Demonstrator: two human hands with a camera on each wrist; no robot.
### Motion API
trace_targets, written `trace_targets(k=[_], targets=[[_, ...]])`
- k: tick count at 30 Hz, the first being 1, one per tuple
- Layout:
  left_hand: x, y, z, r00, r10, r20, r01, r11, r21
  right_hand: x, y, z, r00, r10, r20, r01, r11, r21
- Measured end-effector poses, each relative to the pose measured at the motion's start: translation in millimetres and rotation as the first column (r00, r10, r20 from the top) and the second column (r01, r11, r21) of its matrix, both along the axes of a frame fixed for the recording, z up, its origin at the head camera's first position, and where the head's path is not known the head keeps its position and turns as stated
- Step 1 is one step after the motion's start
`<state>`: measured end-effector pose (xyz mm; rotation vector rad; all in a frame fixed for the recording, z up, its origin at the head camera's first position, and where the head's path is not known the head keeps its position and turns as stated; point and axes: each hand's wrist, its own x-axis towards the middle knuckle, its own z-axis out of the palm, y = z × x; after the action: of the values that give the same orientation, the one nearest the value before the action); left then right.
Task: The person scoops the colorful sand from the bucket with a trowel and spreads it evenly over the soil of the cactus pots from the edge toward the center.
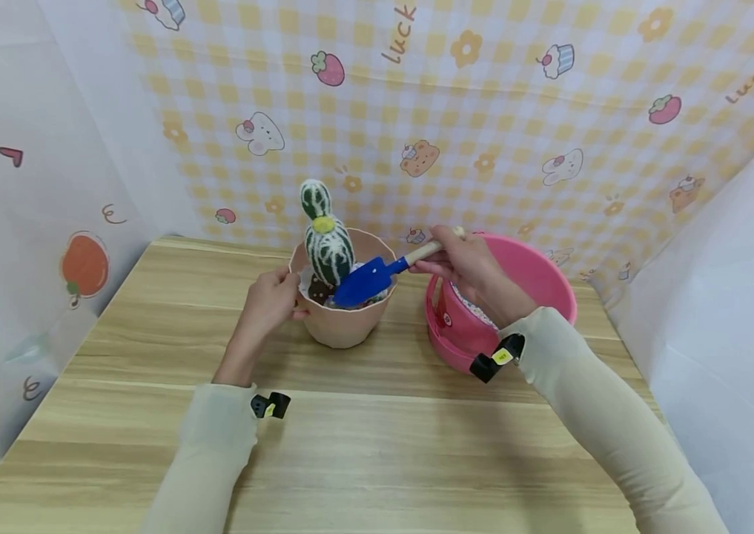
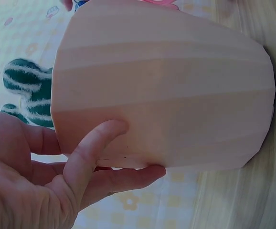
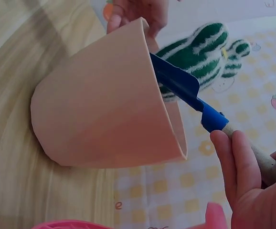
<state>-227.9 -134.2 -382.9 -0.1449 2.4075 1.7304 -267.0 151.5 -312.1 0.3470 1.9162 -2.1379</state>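
A peach flowerpot [image 1: 343,328] stands near the back of the table, with a knitted-looking green and white cactus [image 1: 330,256] upright in it. The left hand [image 1: 270,298] grips the pot's left rim; in the left wrist view its fingers [image 2: 97,148] lie against the pot wall. From the right, the right hand [image 1: 468,261] holds a small trowel [image 1: 365,283] by its pale wooden handle. The blue blade slants down inside the rim, its tip close to the cactus base. The right wrist view shows the blade [image 3: 176,78] partly hidden by the pot wall.
Right of the pot is a large pink tub [image 1: 537,271] with pale speckled material in it, partly under the right forearm. A wood-grain table [image 1: 350,452] runs up to a yellow checked cloth [image 1: 363,111] behind. White sheets [image 1: 737,297] hang at both sides.
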Motion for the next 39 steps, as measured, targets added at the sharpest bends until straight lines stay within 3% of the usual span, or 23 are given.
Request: trace_targets(k=[8,15,20,25,27,28,29,30,31,32,33,35,36,37,38,39], targets=[[-0.2,3.3,0.3,1.000,-0.008,-0.001,0.008,1.000,0.005,6.1,-11.4,6.7,0.995,0.039,-0.088,-0.030,0.995,0.094],[-1.1,5.6,-1.1,1.000,-0.016,-0.013,0.017,0.998,0.066,6.5,3.4,11.9,0.993,0.024,-0.115,-0.012,0.994,0.106],[-1.4,5.7,-2.0,0.999,-0.026,-0.020,0.028,0.998,0.056,6.0,20.7,13.6,0.995,0.004,-0.101,0.004,0.997,0.078],[-1.7,4.0,-4.6,0.999,-0.039,-0.018,0.039,0.999,0.020,6.5,44.2,18.6,0.993,-0.068,-0.096,0.066,0.998,-0.021],[-0.2,4.3,-6.3,0.997,-0.012,-0.079,0.010,0.999,-0.036,7.0,56.0,21.5,0.989,-0.099,-0.113,0.092,0.994,-0.066],[1.2,5.6,-6.6,0.991,0.027,-0.134,-0.036,0.997,-0.068,7.3,62.6,23.1,0.986,-0.111,-0.121,0.102,0.991,-0.084],[2.9,7.7,-6.6,0.975,0.081,-0.208,-0.103,0.990,-0.095,8.0,69.3,25.0,0.983,-0.129,-0.130,0.115,0.988,-0.106],[5.2,10.4,-6.0,0.942,0.145,-0.301,-0.183,0.978,-0.101,8.8,76.1,26.8,0.979,-0.144,-0.145,0.127,0.985,-0.118],[7.8,13.9,-5.0,0.891,0.211,-0.403,-0.268,0.959,-0.091,9.5,83.2,28.9,0.976,-0.154,-0.155,0.135,0.982,-0.129],[10.7,18.0,-3.2,0.818,0.273,-0.506,-0.348,0.936,-0.058,10.4,90.4,31.0,0.973,-0.168,-0.159,0.145,0.978,-0.148],[13.7,22.9,-1.2,0.734,0.317,-0.600,-0.402,0.916,-0.007,11.4,97.7,32.9,0.969,-0.183,-0.164,0.156,0.974,-0.165],[20.0,33.2,3.6,0.581,0.342,-0.739,-0.408,0.908,0.099,13.8,111.5,36.2,0.963,-0.214,-0.164,0.184,0.966,-0.179],[23.4,38.5,6.0,0.519,0.325,-0.790,-0.373,0.918,0.133,14.6,118.0,37.2,0.962,-0.224,-0.156,0.195,0.964,-0.179],[26.8,44.0,8.1,0.473,0.294,-0.831,-0.330,0.933,0.142,15.2,124.0,37.8,0.961,-0.234,-0.147,0.207,0.962,-0.178],[30.0,49.4,9.8,0.439,0.253,-0.862,-0.284,0.949,0.134,15.7,129.7,37.9,0.959,-0.244,-0.141,0.219,0.960,-0.174],[33.0,55.3,10.7,0.421,0.210,-0.882,-0.243,0.963,0.114,15.9,134.6,37.6,0.958,-0.252,-0.141,0.229,0.960,-0.160]])
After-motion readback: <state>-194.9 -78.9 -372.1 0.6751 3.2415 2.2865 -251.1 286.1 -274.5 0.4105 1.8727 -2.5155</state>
